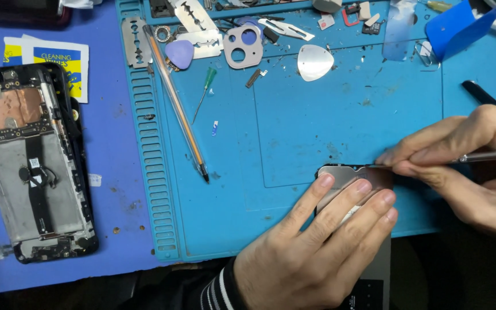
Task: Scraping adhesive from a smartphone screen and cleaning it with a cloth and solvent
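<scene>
My left hand [311, 247] lies flat on a thin metallic phone panel [345, 173] at the front of the blue work mat [317, 115], several fingers pressing it down. My right hand [466, 166] grips a slim metal tool [489, 155] like a pen. The tool's tip meets the panel's top edge beside my left fingertips. Most of the panel is hidden under my left hand.
An opened phone [30, 166] with bare boards lies at the left on the blue table. A pen [176, 103], razor blades [135, 41], a purple pick [179, 53], a white pick [314, 61], a camera frame [242, 46] and small parts crowd the mat's back. A black tool [483, 95] lies far right.
</scene>
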